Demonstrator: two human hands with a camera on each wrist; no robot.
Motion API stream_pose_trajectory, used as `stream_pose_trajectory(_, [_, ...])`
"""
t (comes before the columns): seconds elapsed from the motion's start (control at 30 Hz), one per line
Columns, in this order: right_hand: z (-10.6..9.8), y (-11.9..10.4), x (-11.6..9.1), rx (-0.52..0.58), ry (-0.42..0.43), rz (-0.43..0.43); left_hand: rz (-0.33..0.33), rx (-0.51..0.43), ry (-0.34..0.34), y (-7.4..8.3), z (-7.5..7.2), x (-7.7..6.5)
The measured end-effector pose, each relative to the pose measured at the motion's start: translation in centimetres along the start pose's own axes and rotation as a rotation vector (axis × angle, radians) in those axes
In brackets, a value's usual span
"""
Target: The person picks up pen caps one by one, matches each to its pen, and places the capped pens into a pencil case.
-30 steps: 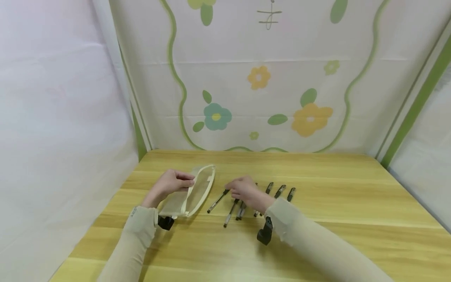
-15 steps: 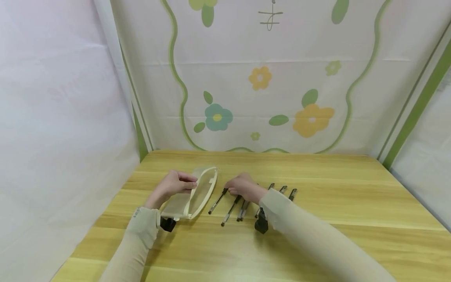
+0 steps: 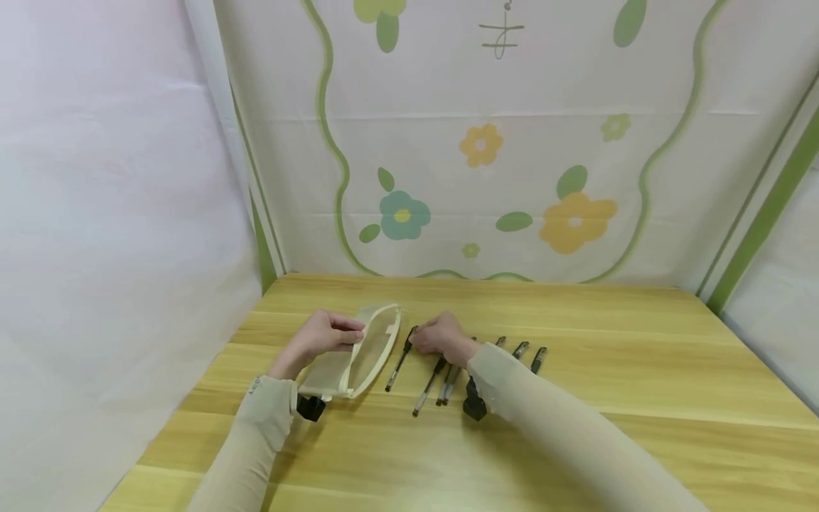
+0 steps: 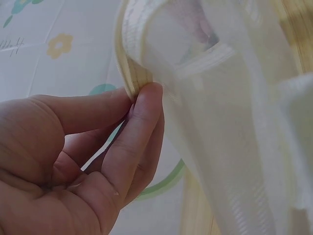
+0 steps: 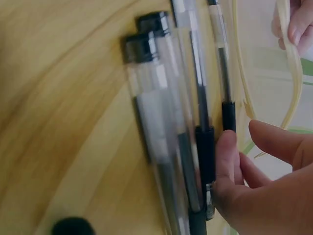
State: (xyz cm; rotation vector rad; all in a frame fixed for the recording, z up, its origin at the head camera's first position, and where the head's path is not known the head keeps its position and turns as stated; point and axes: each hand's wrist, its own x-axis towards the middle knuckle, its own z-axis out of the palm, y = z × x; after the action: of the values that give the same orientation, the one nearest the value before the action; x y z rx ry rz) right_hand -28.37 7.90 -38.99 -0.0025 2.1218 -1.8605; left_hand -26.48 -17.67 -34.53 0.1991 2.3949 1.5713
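My left hand pinches the edge of a cream mesh zipper pouch between thumb and fingers. The pouch's mouth gapes toward the pens, and its mesh fills the right of the left wrist view. My right hand is at the capped end of the leftmost pen, a clear pen with a black grip. In the right wrist view a fingertip covers part of this pen, while the thumb stands apart on its other side. More clear pens lie close by, partly hidden in the head view by my right hand and sleeve.
Several capped pens lie right of my right hand, partly behind the sleeve. The light wood table ends at a white flowered cloth behind and a white cloth wall at left. A black wrist camera hangs under my right wrist.
The leftmost pen has turned more upright in the head view, and its capped end now shows past my right fingers. My left hand keeps its hold on the pouch. The head view shifted slightly.
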Motion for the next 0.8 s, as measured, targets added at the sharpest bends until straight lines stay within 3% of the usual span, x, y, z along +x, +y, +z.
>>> stream_pose_trajectory(0.37, [0.87,0.07,0.48,-0.147,0.107,-0.035,0.002,0.001,0.007,0.07,0.27,-0.11])
stream_pose_trajectory(0.8, [0.88,0.47,0.58,-0.15,-0.013,-0.095,0.011,0.0,0.034,0.14,-0.5,-0.42])
